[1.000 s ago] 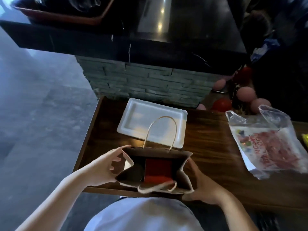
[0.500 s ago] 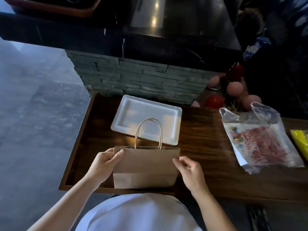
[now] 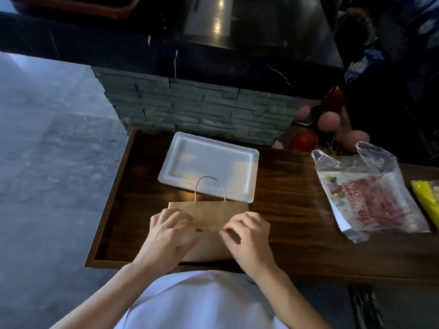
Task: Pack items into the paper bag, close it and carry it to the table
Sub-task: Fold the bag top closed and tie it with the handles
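The brown paper bag (image 3: 213, 212) stands near the front edge of the wooden counter (image 3: 285, 210), its mouth pressed flat and its twisted-paper handle (image 3: 210, 186) upright. My left hand (image 3: 169, 231) lies on the bag's front at its left side, fingers curled over the folded top. On the right side my right hand (image 3: 247, 233) pinches the paper at the fold. The bag's contents are hidden.
A white foam tray (image 3: 209, 167) lies just behind the bag. To the right lie a clear plastic bag with red print (image 3: 370, 198) and a yellow packet (image 3: 425, 198). Red and pink round things (image 3: 330, 129) sit at the back right, below a stone-faced dark counter (image 3: 202, 108).
The bag was open with a red item showing inside; its mouth has been pressed flat, and both hands have moved from its sides onto the front, folding the top down.
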The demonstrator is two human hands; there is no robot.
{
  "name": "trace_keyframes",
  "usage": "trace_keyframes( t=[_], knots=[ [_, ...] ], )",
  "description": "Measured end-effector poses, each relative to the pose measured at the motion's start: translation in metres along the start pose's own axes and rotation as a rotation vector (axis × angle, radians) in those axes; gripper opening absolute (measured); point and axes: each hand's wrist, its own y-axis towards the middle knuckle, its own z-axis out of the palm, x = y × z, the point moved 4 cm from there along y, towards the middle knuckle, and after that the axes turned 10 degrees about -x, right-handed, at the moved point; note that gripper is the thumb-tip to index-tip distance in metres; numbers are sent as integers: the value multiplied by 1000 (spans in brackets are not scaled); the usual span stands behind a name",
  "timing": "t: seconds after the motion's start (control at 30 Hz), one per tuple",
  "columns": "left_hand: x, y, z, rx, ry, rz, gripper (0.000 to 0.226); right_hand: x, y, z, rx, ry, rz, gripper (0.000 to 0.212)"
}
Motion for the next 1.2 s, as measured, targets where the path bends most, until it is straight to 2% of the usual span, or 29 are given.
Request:
trace_keyframes(
  t=[0.07, 0.13, 0.23, 0.3, 0.4, 0.53, 0.67, 0.73, 0.83, 0.9, 1.03, 1.13, 1.2],
  knots=[
    [-8, -4, 7, 85, -14, 59, 25, 19, -1, 15, 126, -14, -123, 12],
    [-10, -4, 11, 70, 2, 71, 16, 33, -1, 30, 216, -19, -192, 12],
    [7, -3, 7, 18, 51, -13, 19, 24, 10, 35, 232, 6, -142, 16],
    [25, -7, -3, -33, 52, -113, 25, -3, 15, 28, 201, 52, -38, 18],
    [48, -16, -11, -86, -5, -254, 10, -56, 9, 22, 212, 140, 174, 18],
    [64, -20, 5, 10, -306, -518, 27, -92, -13, 37, 317, 394, 600, 22],
    [61, -17, 26, 107, -504, -618, 38, -94, -28, 50, 323, 635, 906, 27],
    [63, -17, 31, 114, -525, -645, 37, -91, -29, 51, 326, 710, 903, 27],
    [67, -18, 37, 154, -583, -649, 29, -76, -21, 47, 371, 648, 727, 25],
    [70, -20, 40, 175, -617, -673, 25, -65, -18, 50, 378, 625, 675, 20],
    [70, -21, 47, 145, -769, -787, 12, -65, -17, 56, 324, 652, 733, 12],
    [68, -23, 49, 130, -836, -813, 25, -68, -21, 61, 346, 665, 753, 10],
    [66, -22, 50, 131, -839, -813, 23, -69, -24, 66, 349, 682, 791, 16]
  ],
)
